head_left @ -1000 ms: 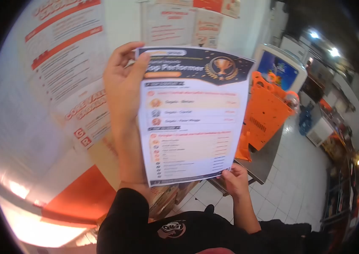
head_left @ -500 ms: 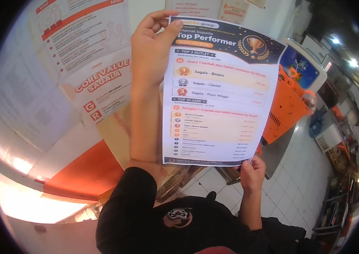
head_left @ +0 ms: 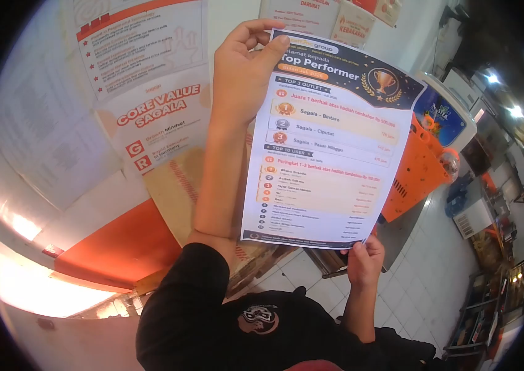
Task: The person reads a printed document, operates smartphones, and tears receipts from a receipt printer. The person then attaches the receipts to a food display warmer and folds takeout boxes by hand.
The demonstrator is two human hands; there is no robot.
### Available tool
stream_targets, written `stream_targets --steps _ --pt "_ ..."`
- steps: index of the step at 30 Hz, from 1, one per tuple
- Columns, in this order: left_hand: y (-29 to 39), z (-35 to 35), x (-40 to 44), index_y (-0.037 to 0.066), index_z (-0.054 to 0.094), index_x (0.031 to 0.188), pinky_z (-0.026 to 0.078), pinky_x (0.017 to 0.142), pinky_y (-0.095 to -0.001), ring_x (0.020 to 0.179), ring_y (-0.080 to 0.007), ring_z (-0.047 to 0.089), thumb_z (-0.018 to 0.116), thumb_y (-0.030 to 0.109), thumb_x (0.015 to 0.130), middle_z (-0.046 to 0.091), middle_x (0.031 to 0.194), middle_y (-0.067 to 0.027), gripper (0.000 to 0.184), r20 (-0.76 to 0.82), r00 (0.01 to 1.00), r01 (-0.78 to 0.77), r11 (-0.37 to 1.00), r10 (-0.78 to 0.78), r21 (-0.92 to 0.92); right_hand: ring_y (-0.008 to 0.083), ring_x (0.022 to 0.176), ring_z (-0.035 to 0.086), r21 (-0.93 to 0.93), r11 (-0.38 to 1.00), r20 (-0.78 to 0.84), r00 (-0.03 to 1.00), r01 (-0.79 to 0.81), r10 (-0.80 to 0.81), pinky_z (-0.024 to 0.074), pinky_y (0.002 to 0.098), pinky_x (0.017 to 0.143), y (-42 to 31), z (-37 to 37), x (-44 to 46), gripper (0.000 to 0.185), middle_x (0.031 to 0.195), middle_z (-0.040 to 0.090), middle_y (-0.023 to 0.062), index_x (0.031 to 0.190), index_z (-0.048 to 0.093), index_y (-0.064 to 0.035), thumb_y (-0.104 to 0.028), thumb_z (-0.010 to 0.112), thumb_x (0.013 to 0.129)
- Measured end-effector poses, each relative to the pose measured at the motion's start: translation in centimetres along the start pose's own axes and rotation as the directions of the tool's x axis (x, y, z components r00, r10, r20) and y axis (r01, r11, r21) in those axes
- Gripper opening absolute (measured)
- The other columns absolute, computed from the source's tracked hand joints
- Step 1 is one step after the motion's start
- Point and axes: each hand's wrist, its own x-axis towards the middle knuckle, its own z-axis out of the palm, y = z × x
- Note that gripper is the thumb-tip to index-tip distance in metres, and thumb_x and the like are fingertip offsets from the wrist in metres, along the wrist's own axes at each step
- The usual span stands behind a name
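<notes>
A printed sheet of paper [head_left: 330,148] headed "Top Performer", with a gold trophy on its dark top band, is held up in front of me. My left hand [head_left: 252,62] pinches its upper left corner, thumb on the printed face and the other fingers bent behind. At the lower right corner, my right hand [head_left: 366,260] grips the bottom edge between thumb and fingers. The page is tilted, and its upper right corner bends slightly.
Posters, one reading "Core Value Sagala" [head_left: 157,114], hang on the wall to the left. An orange basket [head_left: 419,167] stands behind the sheet at the right, near a blue and white appliance [head_left: 444,114]. Shelves [head_left: 490,309] line the far right above a tiled floor [head_left: 416,272].
The sheet and my left hand have shifted a little to the right in view. The wall posters also appear further right and lower. Both hands keep their hold.
</notes>
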Motion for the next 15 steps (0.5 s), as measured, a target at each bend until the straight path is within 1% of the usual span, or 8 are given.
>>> stream_targets --steps 5,9,13,15 --pt "-0.2 -0.5 0.3 -0.002 0.062 0.111 0.050 0.063 -0.0201 0.076 -0.0082 0.063 0.067 0.005 0.089 0.059 0.086 -0.0019 0.023 0.006 0.999 -0.037 0.997 0.036 0.072 0.0213 0.083 0.066 -0.022 1.000 0.025 1.000 -0.016 0.017 0.0539 0.0330 0.072 -0.2 0.3 -0.1 0.018 0.099 0.070 0.0163 0.105 0.065 0.0054 -0.002 0.063 0.088" --pt "0.2 -0.4 0.3 -0.002 0.063 0.110 0.049 0.063 -0.0193 0.075 -0.0072 0.062 0.067 0.005 0.089 0.060 0.086 -0.0020 0.022 -0.011 1.000 -0.011 0.999 0.011 0.033 0.0206 0.081 0.065 -0.027 0.999 0.043 0.998 -0.034 0.036 0.0527 0.0334 0.073 -0.4 0.4 -0.1 0.018 0.098 0.070 0.0155 0.104 0.066 0.0045 -0.001 0.064 0.087" --pt "0.3 -1.1 0.5 -0.002 0.063 0.111 0.048 0.062 -0.0189 0.074 -0.0065 0.061 0.067 0.007 0.089 0.060 0.087 -0.0016 0.024 -0.038 0.999 -0.002 0.997 0.005 0.072 0.0202 0.080 0.065 -0.034 0.997 0.059 0.996 -0.063 0.065 0.0522 0.0337 0.073 -0.3 0.8 0.1 0.017 0.096 0.070 0.0144 0.103 0.067 0.0039 -0.003 0.065 0.088" --pt "0.3 -0.6 0.3 -0.002 0.063 0.111 0.048 0.062 -0.0189 0.074 -0.0062 0.060 0.068 0.008 0.089 0.060 0.086 -0.0014 0.025 -0.043 0.999 -0.009 0.996 0.013 0.092 0.0202 0.081 0.065 -0.045 0.998 0.066 0.996 -0.051 0.054 0.0521 0.0336 0.073 -0.5 0.1 -0.1 0.017 0.097 0.070 0.0142 0.103 0.067 0.0039 -0.003 0.065 0.088"
